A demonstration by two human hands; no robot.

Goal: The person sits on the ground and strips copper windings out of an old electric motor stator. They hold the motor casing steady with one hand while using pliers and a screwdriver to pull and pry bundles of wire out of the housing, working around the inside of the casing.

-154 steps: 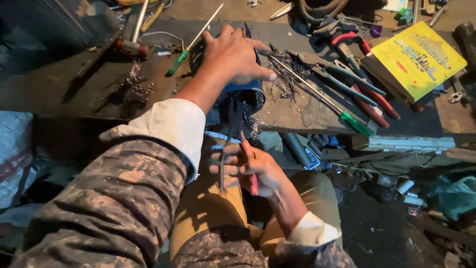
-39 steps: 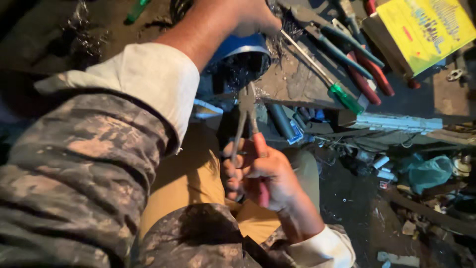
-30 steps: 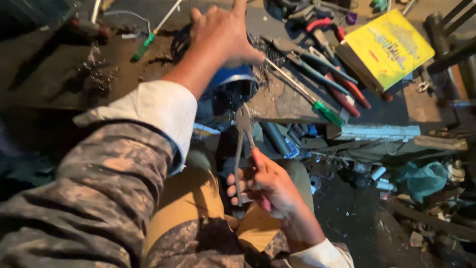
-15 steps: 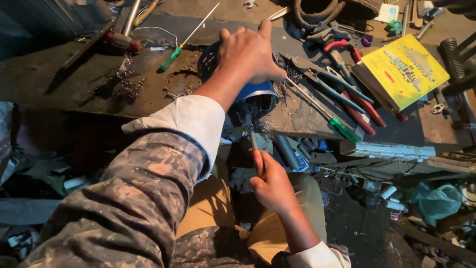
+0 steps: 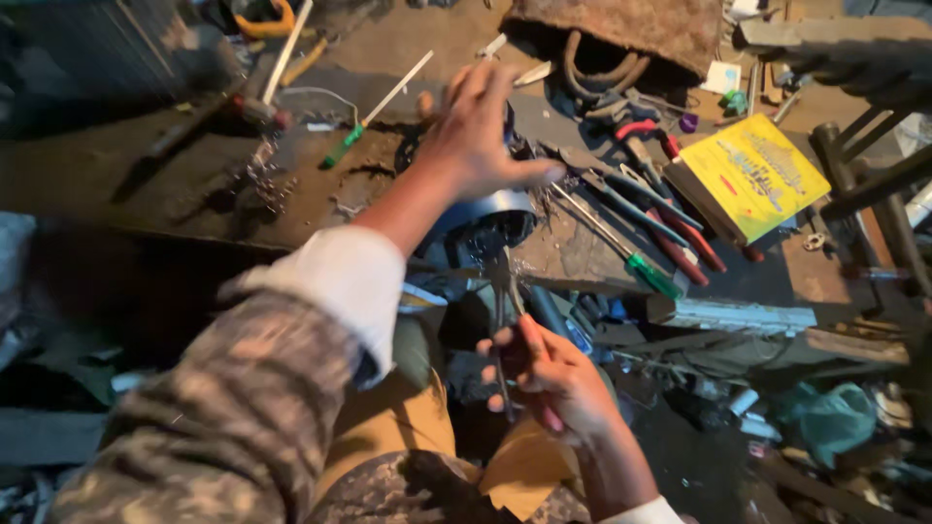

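A blue cylindrical part (image 5: 482,215) at the workbench (image 5: 175,184) edge is gripped from above by the left hand (image 5: 476,136), while pliers (image 5: 503,301) just below it are clasped by the right hand (image 5: 549,374).

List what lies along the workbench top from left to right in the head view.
Green-handled screwdriver with white shaft → left hand on the blue round casing → long green-handled screwdriver → red-handled pliers → yellow flat book.
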